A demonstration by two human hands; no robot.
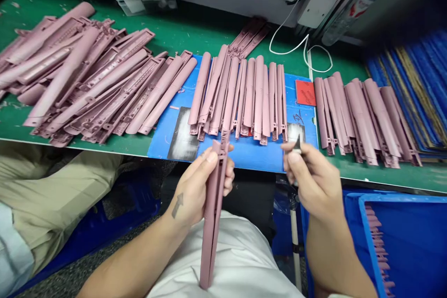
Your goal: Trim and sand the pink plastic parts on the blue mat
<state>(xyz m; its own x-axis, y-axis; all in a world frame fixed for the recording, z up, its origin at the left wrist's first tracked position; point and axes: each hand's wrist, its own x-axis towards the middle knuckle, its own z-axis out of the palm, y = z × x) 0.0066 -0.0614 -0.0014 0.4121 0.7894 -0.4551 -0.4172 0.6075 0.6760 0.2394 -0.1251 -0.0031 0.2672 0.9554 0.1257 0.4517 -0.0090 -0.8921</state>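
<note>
My left hand (199,181) is wrapped round a long pink plastic shell part (210,223), which it holds upright over my lap. The part's slotted, open edge faces right, and its upper tip overlaps the row on the table. Off to the right, my right hand (310,172) pinches a small knife (297,143) with a dark pointed blade aimed upward; its handle is mostly hidden in the fingers. Blade and part are apart. Just beyond my hands, a row of similar pink parts (258,98) lies on a blue board (240,160).
A heap of pink parts (87,74) covers the left of the green table (195,23). More parts (363,116) lie at right, beside stacked blue sheets (419,98). A blue crate (412,200) holds pink parts below right. A white cable (289,51) crosses the back. A seated person's leg (70,181) is at left.
</note>
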